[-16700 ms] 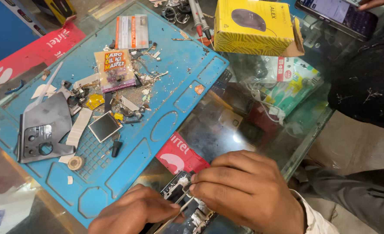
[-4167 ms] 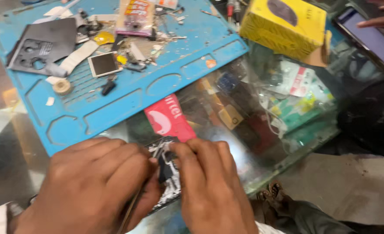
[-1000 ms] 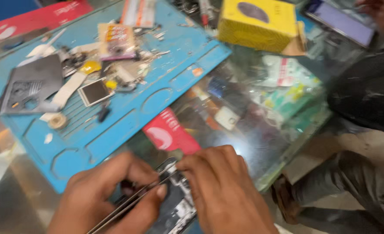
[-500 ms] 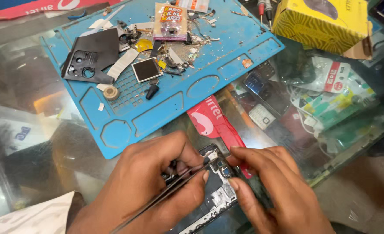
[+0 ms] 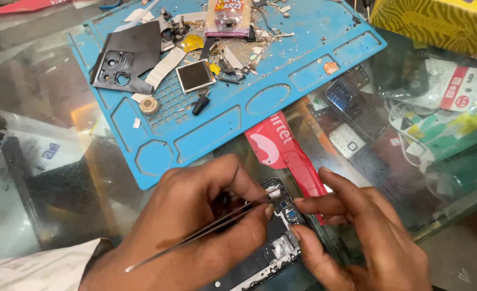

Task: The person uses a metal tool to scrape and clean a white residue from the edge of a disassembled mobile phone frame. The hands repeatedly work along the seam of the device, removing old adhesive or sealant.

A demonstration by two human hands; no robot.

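A phone repair shop: blue repair mat [image 5: 260, 102] strewn with parts on a glass display counter [image 5: 50, 161] holding handsets.

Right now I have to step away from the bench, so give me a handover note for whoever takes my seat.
Left hand: pinches tweezers, tips at the top of the opened phone.
Right hand: steadies the phone's right edge, fingertips on the frame.
Phone lies on the glass counter, below the blue repair mat.
Done: back cover off, insides exposed.
Left: tweezer work at the top end, reassembly.
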